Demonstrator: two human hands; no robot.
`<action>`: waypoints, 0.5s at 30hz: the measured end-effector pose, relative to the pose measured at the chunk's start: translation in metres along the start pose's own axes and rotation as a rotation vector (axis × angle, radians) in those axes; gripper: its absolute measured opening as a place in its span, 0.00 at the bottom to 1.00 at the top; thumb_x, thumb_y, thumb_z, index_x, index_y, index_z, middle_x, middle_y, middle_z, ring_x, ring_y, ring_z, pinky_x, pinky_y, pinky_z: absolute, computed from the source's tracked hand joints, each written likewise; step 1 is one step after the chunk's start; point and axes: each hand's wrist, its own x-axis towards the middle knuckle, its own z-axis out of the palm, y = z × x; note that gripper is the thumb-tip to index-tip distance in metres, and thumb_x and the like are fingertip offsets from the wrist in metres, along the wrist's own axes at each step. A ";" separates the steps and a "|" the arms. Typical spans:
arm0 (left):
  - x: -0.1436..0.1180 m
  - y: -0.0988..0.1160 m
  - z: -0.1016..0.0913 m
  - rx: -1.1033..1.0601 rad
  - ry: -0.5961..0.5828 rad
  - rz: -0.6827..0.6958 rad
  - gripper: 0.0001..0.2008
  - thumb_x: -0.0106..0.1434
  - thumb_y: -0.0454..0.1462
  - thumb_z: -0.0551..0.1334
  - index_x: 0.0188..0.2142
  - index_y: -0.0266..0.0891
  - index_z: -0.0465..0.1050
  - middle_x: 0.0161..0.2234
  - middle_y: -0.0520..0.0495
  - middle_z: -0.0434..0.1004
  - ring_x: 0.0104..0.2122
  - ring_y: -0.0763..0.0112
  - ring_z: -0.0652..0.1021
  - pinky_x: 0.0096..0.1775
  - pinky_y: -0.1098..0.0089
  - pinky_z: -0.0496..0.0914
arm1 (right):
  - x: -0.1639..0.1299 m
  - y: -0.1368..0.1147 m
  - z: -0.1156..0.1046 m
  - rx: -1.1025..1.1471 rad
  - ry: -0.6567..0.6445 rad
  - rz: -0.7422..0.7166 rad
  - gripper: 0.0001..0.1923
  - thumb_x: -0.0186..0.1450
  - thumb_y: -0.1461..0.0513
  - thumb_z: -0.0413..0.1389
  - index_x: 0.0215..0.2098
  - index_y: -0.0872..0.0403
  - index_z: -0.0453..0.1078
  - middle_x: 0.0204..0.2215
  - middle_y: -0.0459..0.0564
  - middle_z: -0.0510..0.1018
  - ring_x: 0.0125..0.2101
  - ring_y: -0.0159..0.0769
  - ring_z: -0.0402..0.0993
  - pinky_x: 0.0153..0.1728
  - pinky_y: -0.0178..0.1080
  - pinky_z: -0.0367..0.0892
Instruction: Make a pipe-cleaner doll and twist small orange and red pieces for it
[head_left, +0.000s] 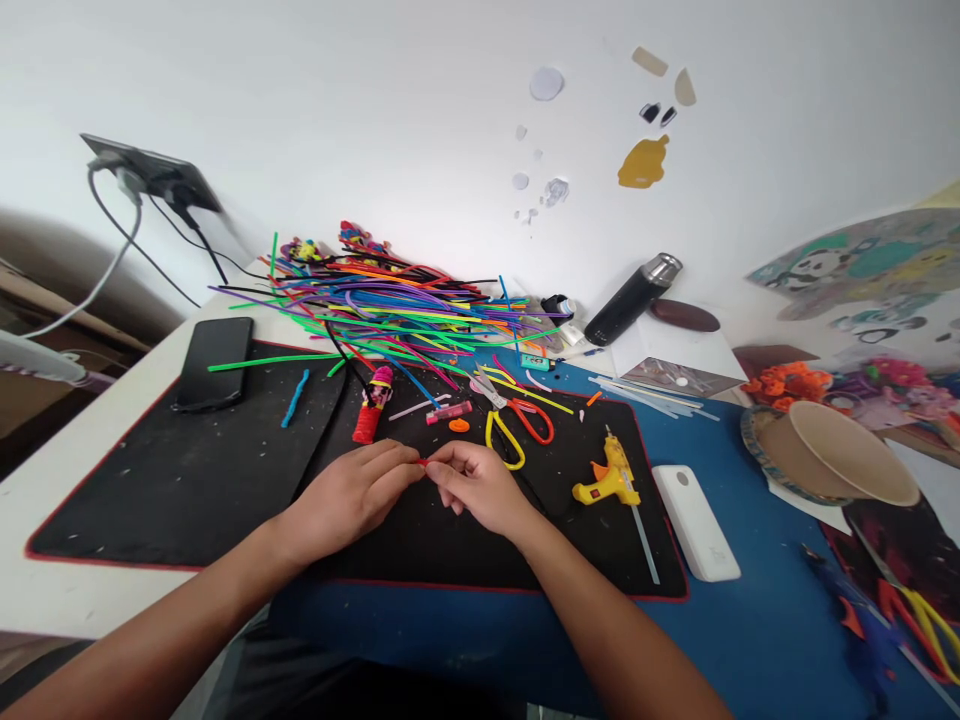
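Observation:
My left hand point(356, 495) and my right hand point(480, 485) meet over the black mat point(187, 500). Between their closed fingertips shows a short bit of red pipe cleaner point(424, 462), mostly hidden by the fingers. Just beyond my left hand is a small pipe-cleaner figure point(367, 420) with a red body and pink top. Scissors point(517, 415) with one red and one yellow handle lie open past my right hand. Nearer to the figure are a pink lighter point(450, 412) and an orange oval piece point(459, 426). A twisted blue pipe cleaner point(295, 398) lies farther left.
A heap of coloured pipe cleaners point(405, 310) lies along the wall. On the right are a yellow glue gun point(611, 475), a white power bank point(695, 522), a black flask point(630, 300) and a bowl point(855, 455). A black phone point(215, 362) rests at the left.

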 end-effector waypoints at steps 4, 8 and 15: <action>-0.004 -0.003 0.002 0.033 -0.002 0.027 0.14 0.74 0.30 0.54 0.51 0.39 0.76 0.44 0.40 0.82 0.44 0.62 0.81 0.47 0.65 0.77 | 0.001 0.000 0.000 0.013 -0.001 -0.006 0.22 0.65 0.43 0.62 0.36 0.54 0.72 0.18 0.39 0.70 0.16 0.27 0.62 0.19 0.32 0.57; -0.006 -0.005 0.005 0.037 0.009 0.051 0.15 0.74 0.32 0.54 0.53 0.41 0.76 0.44 0.40 0.82 0.46 0.60 0.80 0.48 0.63 0.78 | 0.002 0.001 -0.001 0.023 0.016 0.003 0.22 0.65 0.43 0.62 0.35 0.54 0.71 0.17 0.37 0.68 0.15 0.26 0.61 0.20 0.32 0.56; -0.003 -0.009 0.010 0.073 0.039 0.070 0.15 0.75 0.32 0.53 0.53 0.40 0.76 0.44 0.39 0.82 0.46 0.60 0.81 0.48 0.62 0.78 | 0.006 0.001 0.000 0.074 0.066 0.025 0.23 0.62 0.43 0.64 0.33 0.53 0.71 0.14 0.35 0.65 0.14 0.26 0.58 0.18 0.32 0.53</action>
